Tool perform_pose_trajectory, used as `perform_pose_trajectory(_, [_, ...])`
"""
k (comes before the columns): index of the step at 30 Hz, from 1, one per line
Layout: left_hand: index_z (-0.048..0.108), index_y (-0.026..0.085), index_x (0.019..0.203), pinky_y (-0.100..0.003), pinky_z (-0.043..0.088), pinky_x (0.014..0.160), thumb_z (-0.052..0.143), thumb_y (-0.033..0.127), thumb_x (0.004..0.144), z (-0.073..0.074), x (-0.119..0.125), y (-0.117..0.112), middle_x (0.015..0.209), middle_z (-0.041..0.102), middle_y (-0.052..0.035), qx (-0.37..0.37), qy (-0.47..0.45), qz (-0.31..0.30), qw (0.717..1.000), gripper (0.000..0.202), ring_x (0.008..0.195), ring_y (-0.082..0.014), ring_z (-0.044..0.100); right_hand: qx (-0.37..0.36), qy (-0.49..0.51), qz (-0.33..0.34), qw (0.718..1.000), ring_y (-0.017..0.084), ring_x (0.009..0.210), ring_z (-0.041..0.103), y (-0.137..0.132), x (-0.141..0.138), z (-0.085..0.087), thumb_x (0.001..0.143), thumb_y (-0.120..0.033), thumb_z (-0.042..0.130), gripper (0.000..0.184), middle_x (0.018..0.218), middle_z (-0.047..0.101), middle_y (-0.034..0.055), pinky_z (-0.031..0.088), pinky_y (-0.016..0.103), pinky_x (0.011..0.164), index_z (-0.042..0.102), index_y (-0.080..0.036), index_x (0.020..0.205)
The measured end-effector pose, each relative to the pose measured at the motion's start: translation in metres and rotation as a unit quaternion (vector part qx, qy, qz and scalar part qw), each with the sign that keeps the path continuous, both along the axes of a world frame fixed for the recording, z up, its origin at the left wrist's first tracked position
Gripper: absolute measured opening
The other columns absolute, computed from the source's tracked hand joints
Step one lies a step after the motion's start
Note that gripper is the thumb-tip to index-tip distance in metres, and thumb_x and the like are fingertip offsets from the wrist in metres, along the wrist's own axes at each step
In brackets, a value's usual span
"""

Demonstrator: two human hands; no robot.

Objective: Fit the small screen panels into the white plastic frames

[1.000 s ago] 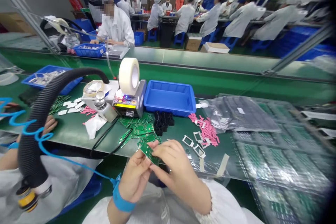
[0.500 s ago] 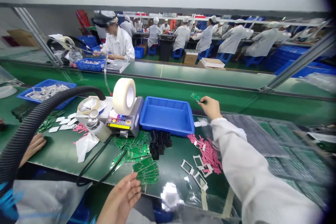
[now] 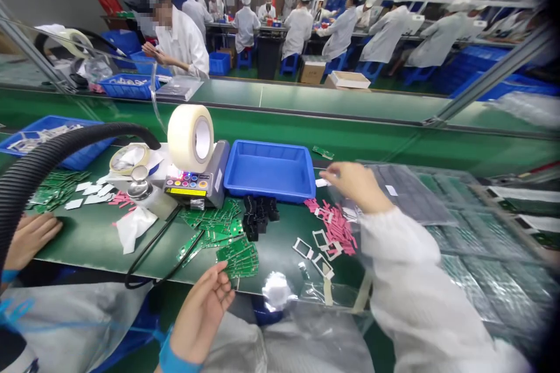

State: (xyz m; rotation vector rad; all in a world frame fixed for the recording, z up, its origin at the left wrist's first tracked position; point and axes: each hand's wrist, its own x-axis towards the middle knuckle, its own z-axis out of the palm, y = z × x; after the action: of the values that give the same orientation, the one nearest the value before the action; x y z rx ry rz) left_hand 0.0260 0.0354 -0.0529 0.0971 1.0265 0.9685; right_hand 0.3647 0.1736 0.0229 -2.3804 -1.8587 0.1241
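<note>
Left hand (image 3: 201,309) held open, empty, lower centre, just beside board stack (image 3: 238,259) laid at table (image 3: 87,242) edge for easy reach. Right hand (image 3: 356,183), loosely spread, extended centre-right near single board (image 3: 322,152).

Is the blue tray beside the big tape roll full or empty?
Empty. The blue tray shows only its bare blue floor, with nothing lying inside.

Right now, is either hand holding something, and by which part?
Nothing is held, it seems. The left hand is open beside the stack of green boards; the right hand, blurred, looks empty near the blue tray.
</note>
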Motion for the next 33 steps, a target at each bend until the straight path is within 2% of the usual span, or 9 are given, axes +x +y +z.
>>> perform_pose_trajectory(5, [0.069,0.016,0.088,-0.027,0.048,0.068,0.070,0.022,0.070,0.008,0.017,-0.004,0.069,0.060,-0.0002,0.027,-0.036,-0.043,0.998,0.019,0.066,-0.0106,0.056,-0.076,-0.001,0.076,0.994,0.033,0.084,0.060,-0.098,-0.074,-0.034,0.055,-0.030,0.083,0.027,0.081,0.065,0.0117,0.041,0.044,0.074,0.066,-0.016,0.072])
perform_pose_trajectory(8, [0.070,0.017,0.086,-0.029,0.047,0.069,0.069,0.026,0.071,0.013,0.022,-0.011,0.068,0.060,-0.0009,0.076,-0.015,-0.075,0.994,0.018,0.066,-0.0122,0.056,-0.082,0.006,0.094,0.992,0.033,0.091,0.058,-0.115,-0.093,-0.050,0.063,-0.012,0.074,0.016,0.089,0.063,0.0170,0.040,0.043,0.076,0.065,-0.012,0.076])
perform_pose_trajectory(10, [0.071,0.017,0.086,-0.031,0.046,0.074,0.068,0.029,0.073,0.017,0.023,-0.016,0.071,0.063,-0.0031,0.148,0.062,-0.099,0.982,0.018,0.071,-0.0150,0.058,-0.086,0.043,0.131,0.987,0.027,0.088,0.059,-0.119,-0.096,-0.046,0.071,-0.006,0.063,0.012,0.089,0.063,0.0151,0.040,0.037,0.074,0.064,-0.011,0.082])
perform_pose_trajectory(15, [0.073,0.022,0.090,-0.035,0.041,0.091,0.061,0.028,0.078,0.026,0.019,-0.025,0.103,0.063,-0.0106,0.381,0.274,-0.179,0.865,0.017,0.100,-0.0247,0.056,-0.138,0.193,0.284,0.929,0.014,0.071,0.058,-0.138,-0.110,-0.020,0.072,-0.020,0.071,0.017,0.078,0.064,-0.0009,0.041,0.022,0.064,0.064,-0.019,0.088])
perform_pose_trajectory(19, [0.074,0.024,0.088,-0.034,0.040,0.092,0.059,0.028,0.080,0.027,0.013,-0.029,0.105,0.063,-0.0125,0.444,0.301,-0.276,0.797,0.018,0.102,-0.0264,0.057,-0.166,0.264,0.343,0.886,0.010,0.058,0.052,-0.148,-0.133,-0.016,0.064,-0.033,0.079,0.024,0.062,0.056,-0.0054,0.035,0.019,0.053,0.066,-0.019,0.077])
perform_pose_trajectory(24, [0.076,0.025,0.082,-0.034,0.042,0.087,0.064,0.029,0.075,0.023,0.003,-0.029,0.101,0.068,-0.0114,0.409,0.279,-0.287,0.820,0.014,0.097,-0.0265,0.060,-0.174,0.329,0.342,0.863,0.007,0.053,0.047,-0.150,-0.148,-0.023,0.063,-0.034,0.080,0.026,0.057,0.049,-0.0078,0.032,0.016,0.047,0.063,-0.017,0.075])
perform_pose_trajectory(28, [0.075,0.023,0.071,-0.033,0.046,0.078,0.070,0.032,0.069,0.014,-0.001,-0.033,0.094,0.071,-0.0095,0.357,0.192,-0.328,0.853,0.010,0.087,-0.0237,0.064,-0.182,0.388,0.311,0.848,0.008,0.052,0.052,-0.148,-0.150,-0.033,0.069,-0.037,0.075,0.023,0.056,0.056,-0.0063,0.037,0.017,0.048,0.062,-0.018,0.070])
perform_pose_trajectory(31, [0.072,0.017,0.064,-0.034,0.048,0.073,0.076,0.037,0.062,0.002,-0.001,-0.040,0.088,0.072,-0.0105,0.256,0.064,-0.327,0.907,0.021,0.076,-0.0208,0.066,-0.107,0.353,0.206,0.906,0.012,0.064,0.057,-0.126,-0.142,-0.048,0.086,-0.035,0.055,0.019,0.072,0.063,-0.0001,0.043,0.023,0.060,0.062,-0.017,0.086])
perform_pose_trajectory(33, [0.069,0.015,0.063,-0.033,0.048,0.073,0.078,0.040,0.059,-0.003,-0.002,-0.042,0.086,0.072,-0.0112,0.189,-0.008,-0.281,0.941,0.027,0.073,-0.0196,0.067,-0.044,0.304,0.104,0.946,0.015,0.074,0.057,-0.102,-0.133,-0.061,0.089,-0.032,0.049,0.023,0.085,0.063,0.0059,0.045,0.030,0.068,0.058,-0.014,0.100])
